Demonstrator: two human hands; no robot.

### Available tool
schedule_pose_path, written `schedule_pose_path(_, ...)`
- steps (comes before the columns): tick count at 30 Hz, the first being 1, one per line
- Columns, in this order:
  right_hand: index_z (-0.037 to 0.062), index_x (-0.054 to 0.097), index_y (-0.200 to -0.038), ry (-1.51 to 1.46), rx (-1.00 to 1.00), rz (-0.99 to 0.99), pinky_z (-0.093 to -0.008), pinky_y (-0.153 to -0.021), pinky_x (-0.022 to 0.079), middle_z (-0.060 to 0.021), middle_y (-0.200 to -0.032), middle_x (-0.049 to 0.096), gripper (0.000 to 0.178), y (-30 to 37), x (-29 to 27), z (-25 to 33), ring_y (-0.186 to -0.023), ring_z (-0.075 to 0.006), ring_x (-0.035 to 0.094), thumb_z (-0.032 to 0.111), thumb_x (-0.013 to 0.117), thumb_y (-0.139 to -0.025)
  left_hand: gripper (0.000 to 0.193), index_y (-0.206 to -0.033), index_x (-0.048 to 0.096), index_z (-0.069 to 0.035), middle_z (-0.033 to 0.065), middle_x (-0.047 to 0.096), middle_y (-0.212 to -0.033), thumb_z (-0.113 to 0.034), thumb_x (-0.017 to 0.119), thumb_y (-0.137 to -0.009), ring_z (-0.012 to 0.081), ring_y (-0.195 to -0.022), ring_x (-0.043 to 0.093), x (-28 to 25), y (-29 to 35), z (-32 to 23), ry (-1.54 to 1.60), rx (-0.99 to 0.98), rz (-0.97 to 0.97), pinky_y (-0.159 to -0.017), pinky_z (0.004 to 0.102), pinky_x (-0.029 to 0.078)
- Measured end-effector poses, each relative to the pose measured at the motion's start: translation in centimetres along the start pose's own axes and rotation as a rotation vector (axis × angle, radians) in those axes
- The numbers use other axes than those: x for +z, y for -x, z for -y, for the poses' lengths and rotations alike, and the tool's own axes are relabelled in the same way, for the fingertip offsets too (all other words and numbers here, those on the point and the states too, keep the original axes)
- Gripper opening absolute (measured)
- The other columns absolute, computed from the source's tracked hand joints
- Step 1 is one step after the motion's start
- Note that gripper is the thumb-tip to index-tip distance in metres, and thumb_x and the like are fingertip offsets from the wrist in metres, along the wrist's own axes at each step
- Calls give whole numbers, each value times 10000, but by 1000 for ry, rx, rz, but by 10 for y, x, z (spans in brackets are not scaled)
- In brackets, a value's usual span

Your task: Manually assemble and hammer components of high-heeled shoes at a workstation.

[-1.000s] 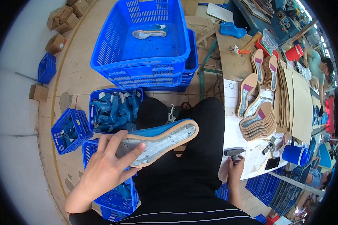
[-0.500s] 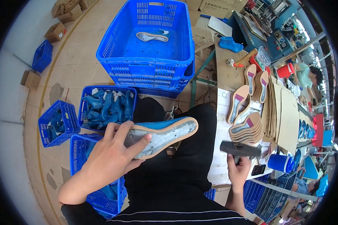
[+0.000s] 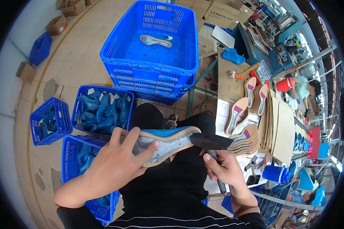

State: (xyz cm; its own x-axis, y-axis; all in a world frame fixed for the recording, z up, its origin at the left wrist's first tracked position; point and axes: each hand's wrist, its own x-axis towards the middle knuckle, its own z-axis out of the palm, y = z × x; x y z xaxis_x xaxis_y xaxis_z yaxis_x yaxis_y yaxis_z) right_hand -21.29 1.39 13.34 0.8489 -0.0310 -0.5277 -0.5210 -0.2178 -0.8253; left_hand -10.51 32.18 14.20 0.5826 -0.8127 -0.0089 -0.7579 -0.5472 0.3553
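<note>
Over my lap, my left hand grips a blue shoe last by its wider end, fingers over the top and thumb on the sole. An insole with a tan edge and grey middle lies along the last's upturned bottom, small dark dots showing in it. My right hand is closed around the handle of a hammer. Its dark head is at the narrow end of the insole and overlaps it; whether the two touch I cannot tell.
Stacked insoles and cardboard sheets lie on the table at my right, near a blue jug. Blue crates stand ahead and left: a large one holding an insole, and a smaller one full of lasts.
My right hand has brought the hammer leftward from beside the table to the narrow end of the insole. My left hand still holds the last in nearly the same place.
</note>
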Motion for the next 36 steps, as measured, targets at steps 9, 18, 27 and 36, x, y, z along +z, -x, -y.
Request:
schedule_pose_path(9, -12, 667, -1039, 562, -218, -144, -438, -532, 476, -174, -630, 631, 319, -5, 6, -13, -561, -366, 647, 297, 618, -1100, 644, -1374, 713, -233, 207, 487, -1427, -209, 925, -766, 401, -1195, 506, 4, 0, -1, 27, -75, 49, -838, 410, 609)
schedule_pose_path(18, 31, 618, -1031, 241, -663, -448, -376, -494, 462, -78, -660, 624, 302, 21, -8, 22, -515, -251, 603, 321, 593, -1111, 580, -1317, 734, -176, 184, 514, -1343, -136, 884, -758, 383, -1129, 514, 6, 0, -1, 10, -54, 14, -727, 382, 620)
schedule_pose_path(27, -26, 655, -1155, 571, -280, -152, -527, -659, 556, -265, -863, 730, 294, -8, 0, -12, -733, -528, 681, 248, 662, -1049, 658, -1361, 721, -238, 205, 503, -1445, -167, 919, -738, 397, -1201, 504, 1, -12, -5, 67, -84, 73, -877, 417, 597)
schedule_pose_path(36, 22, 644, -1168, 170, -458, -568, -262, -740, 477, -33, -992, 682, 230, -48, -10, -82, -806, -83, 584, 150, 747, -1008, 654, -1352, 702, -205, 228, 515, -1396, -133, 891, -731, 399, -1160, 529, 9, 2, -6, 2, -58, -92, -824, 404, 613)
